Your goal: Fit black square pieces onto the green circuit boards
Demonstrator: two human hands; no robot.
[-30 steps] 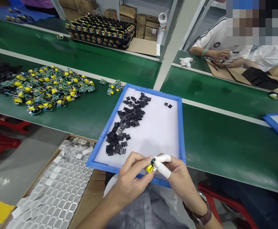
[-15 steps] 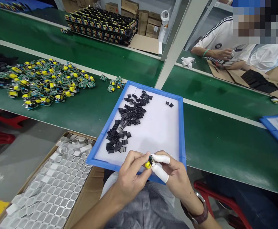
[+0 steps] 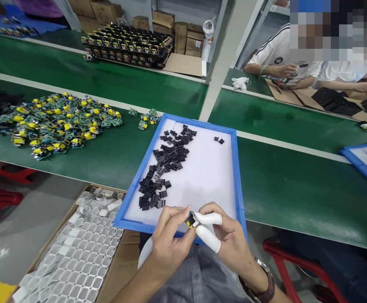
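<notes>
Between both hands [image 3: 199, 235], small board [image 3: 191, 220].

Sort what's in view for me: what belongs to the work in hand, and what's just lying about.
In hand: small yellow part, pinched between left hand and right hand; blue tray at the hands; black chips on it.
Lying about: heap of green boards; carton of white cells; stacked black racks; white rag; second blue tray at the right.
</notes>
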